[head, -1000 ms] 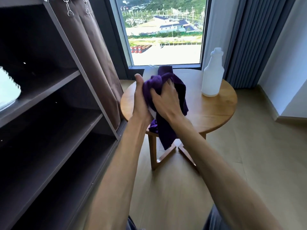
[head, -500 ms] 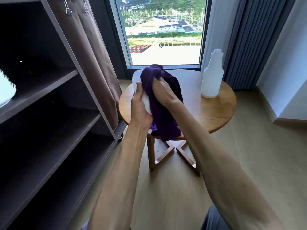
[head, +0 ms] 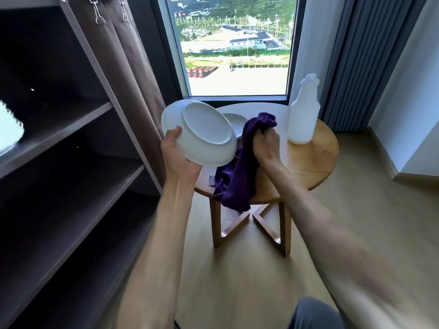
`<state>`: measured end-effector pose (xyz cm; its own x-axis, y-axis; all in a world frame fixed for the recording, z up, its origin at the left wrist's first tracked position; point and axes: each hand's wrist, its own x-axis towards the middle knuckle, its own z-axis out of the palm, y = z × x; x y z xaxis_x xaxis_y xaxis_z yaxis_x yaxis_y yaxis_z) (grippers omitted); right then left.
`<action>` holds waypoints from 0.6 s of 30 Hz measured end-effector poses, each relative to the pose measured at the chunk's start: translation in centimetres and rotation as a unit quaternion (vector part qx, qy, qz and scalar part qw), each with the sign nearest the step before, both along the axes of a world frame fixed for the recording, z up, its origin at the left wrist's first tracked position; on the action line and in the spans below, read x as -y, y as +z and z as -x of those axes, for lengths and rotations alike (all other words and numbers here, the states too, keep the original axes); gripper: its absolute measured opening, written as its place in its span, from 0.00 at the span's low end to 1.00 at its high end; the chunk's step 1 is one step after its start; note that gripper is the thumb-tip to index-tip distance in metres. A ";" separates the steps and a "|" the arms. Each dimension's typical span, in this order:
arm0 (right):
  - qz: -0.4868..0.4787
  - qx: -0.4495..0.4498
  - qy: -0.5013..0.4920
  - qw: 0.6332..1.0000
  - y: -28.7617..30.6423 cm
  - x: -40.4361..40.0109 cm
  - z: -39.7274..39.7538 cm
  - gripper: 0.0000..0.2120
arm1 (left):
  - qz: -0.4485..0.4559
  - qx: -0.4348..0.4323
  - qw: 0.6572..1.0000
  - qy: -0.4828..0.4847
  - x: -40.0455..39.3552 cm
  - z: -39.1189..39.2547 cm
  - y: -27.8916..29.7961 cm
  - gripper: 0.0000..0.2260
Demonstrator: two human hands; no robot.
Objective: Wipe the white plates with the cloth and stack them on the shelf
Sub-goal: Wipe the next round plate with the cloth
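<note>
The shelf (head: 71, 143) fills the left side, dark boards one above another, with something white at its far-left edge that is too cropped and blurred to name. To its right, by the window, stands the round table (head: 316, 157), carrying a white bottle (head: 303, 112) on its far right and a second plate (head: 235, 123) lying flat toward the far side. The plate (head: 202, 132) in hand is held tilted above the table's left edge, its underside toward the camera. The cloth (head: 240, 167) hangs just right of it, draped down over the near table edge. The left hand (head: 177, 155) grips the plate's near rim, thumb curled over the edge. The right hand (head: 266, 146) has its fingers bunched tight on the cloth's upper part. Cloth and plate look apart, so wiping of this plate seems finished or paused; the next move would call for swinging the plate left and setting it flat on a board.
</note>
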<state>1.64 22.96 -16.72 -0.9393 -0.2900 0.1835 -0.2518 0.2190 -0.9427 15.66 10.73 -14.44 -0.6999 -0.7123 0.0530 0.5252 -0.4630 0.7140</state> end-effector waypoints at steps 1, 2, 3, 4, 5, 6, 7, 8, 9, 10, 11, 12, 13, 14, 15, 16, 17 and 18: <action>0.018 0.006 -0.032 0.999 1.4 -0.7 0.7 0.14 | 0.010 -0.008 1.000 -0.006 0.3 -0.2 0.3 0.31; 0.048 0.013 -0.054 0.997 3.1 -1.0 1.3 0.16 | 0.025 -0.021 0.999 -0.018 0.8 -0.4 0.4 0.28; 0.079 0.004 -0.064 0.995 4.7 -1.4 1.6 0.18 | 0.038 -0.020 0.999 -0.018 0.9 -0.6 0.7 0.26; 0.101 -0.012 -0.076 0.992 6.1 -1.7 1.8 0.19 | 0.049 -0.011 0.999 -0.016 1.0 -0.7 0.7 0.24; 0.112 -0.029 -0.080 0.990 7.2 -1.8 1.8 0.19 | 0.056 0.006 0.998 -0.006 1.1 -0.8 0.9 0.24; 0.104 -0.025 -0.081 0.991 7.7 -1.5 2.3 0.20 | 0.062 0.020 0.998 -0.004 1.0 -0.8 1.0 0.25; 0.065 -0.010 -0.072 0.995 8.0 -1.1 2.9 0.19 | 0.067 0.034 0.997 0.008 0.7 -0.9 1.2 0.28; 0.005 0.015 -0.046 0.999 7.9 -0.6 3.1 0.17 | 0.076 0.048 0.996 0.021 0.5 -0.9 1.2 0.32; -0.077 0.041 -0.005 0.996 7.8 -0.3 3.0 0.15 | 0.089 0.062 0.993 0.036 0.2 -1.0 1.4 0.34; -0.164 0.063 0.035 0.984 7.4 0.1 2.7 0.12 | 0.106 0.073 0.991 0.047 0.0 -1.0 1.6 0.35; -0.235 0.063 0.064 0.968 7.2 0.1 2.0 0.06 | 0.125 0.086 0.987 0.060 -0.4 -1.0 1.9 0.36; -0.273 0.055 0.067 0.958 7.0 0.5 1.4 0.03 | 0.148 0.102 0.981 0.072 -0.6 -1.0 1.9 0.35; -0.265 0.027 0.054 0.962 6.8 0.9 0.8 0.03 | 0.171 0.122 0.974 0.082 -0.8 -1.0 2.1 0.34; -0.187 0.014 0.047 0.981 7.0 1.3 0.1 0.06 | 0.198 0.141 0.966 0.090 -0.9 -0.9 2.1 0.32; -0.071 0.038 0.066 0.995 7.3 1.8 -0.8 0.14 | 0.239 0.166 0.951 0.103 -1.1 -1.0 2.1 0.29; 0.030 0.093 0.107 0.989 7.7 2.3 -1.6 0.23 | 0.295 0.191 0.929 0.119 -1.2 -0.8 2.0 0.26; 0.106 0.158 0.173 0.966 8.0 2.8 -2.4 0.29 | 0.359 0.214 0.899 0.132 -1.4 -0.7 1.9 0.24; 0.149 0.202 0.238 0.938 8.4 3.1 -3.3 0.30 | 0.420 0.235 0.865 0.140 -1.5 -0.6 1.7 0.22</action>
<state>4.89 19.89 -8.36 -0.7267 -0.6866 -0.0202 0.1369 -0.1160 -0.9838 16.23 12.28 -12.75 -0.5916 -0.7051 0.3908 0.0928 0.4220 0.9018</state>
